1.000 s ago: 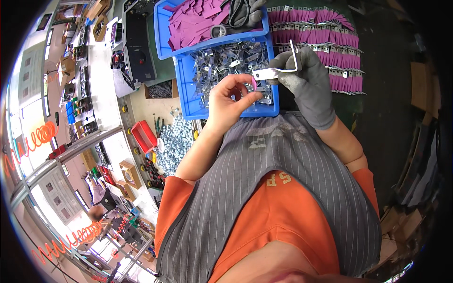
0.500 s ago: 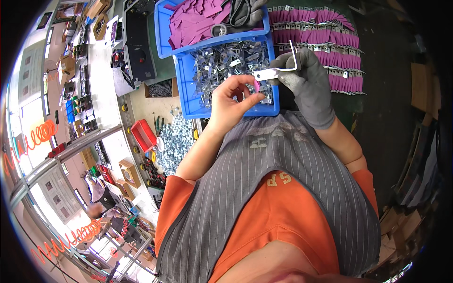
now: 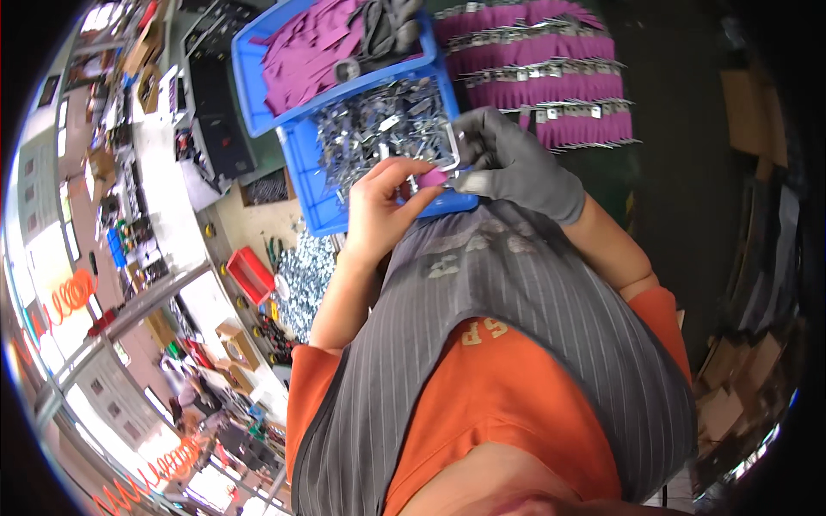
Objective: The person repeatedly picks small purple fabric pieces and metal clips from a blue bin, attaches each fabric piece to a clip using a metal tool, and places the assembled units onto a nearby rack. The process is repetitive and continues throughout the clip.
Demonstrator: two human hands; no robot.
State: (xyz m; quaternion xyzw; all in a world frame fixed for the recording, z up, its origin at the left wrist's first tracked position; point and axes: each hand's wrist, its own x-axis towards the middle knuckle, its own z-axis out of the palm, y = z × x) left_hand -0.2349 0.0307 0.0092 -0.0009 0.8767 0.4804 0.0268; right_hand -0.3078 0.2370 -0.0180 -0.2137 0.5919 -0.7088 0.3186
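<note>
My bare left hand (image 3: 383,206) pinches a small purple strip (image 3: 433,177) between thumb and fingertips. In a grey work glove, my right hand (image 3: 525,172) grips a bent L-shaped metal bracket (image 3: 453,148). The strip lies at the bracket's lower arm, which is partly hidden by my fingers; I cannot tell whether it is stuck on. Both hands are over the near edge of a blue bin (image 3: 301,163) filled with loose metal brackets (image 3: 366,129).
Behind that bin, another blue bin (image 3: 249,73) holds purple strips (image 3: 301,52) and a dark grey glove (image 3: 385,30). Rows of brackets with purple strips (image 3: 551,52) lie at the far right. To the left are a red tray (image 3: 250,275) and a pile of small metal parts (image 3: 307,275).
Both hands have come left and slightly lower in the picture with the bracket and strip. The bracket has turned and shows less of its lower arm. The whole view has shifted a little.
</note>
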